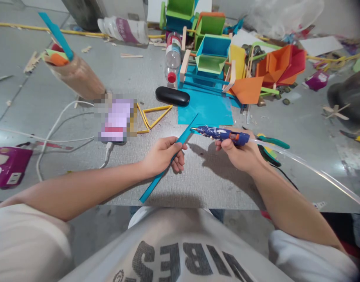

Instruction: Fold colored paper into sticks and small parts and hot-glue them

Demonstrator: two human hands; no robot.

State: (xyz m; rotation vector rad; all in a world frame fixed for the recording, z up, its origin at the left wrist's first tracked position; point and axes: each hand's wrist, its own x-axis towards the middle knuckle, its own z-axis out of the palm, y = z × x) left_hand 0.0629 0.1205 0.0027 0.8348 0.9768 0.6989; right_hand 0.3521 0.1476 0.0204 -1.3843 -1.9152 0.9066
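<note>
My left hand (168, 154) pinches a long blue paper strip (156, 183), which slants from the table's front edge up toward the middle. In my right hand (237, 152) is a blue glue gun (219, 134) with a clear glue stick (309, 166) trailing out of its back. The gun's metal tip is close to the strip's upper end; whether they touch I cannot tell. Behind them a blue sheet (205, 109) lies flat, with a black case (172, 96) at its left side. Two yellow folded paper pieces (156, 116) rest left of the strip.
Colourful paper boxes on a stick frame (213, 55) stand at the back, beside a small bottle (173, 58). A phone (117, 119) with a white cable and a paper-filled cup (77, 76) are on the left. Pliers (274, 141) lie right of my right hand.
</note>
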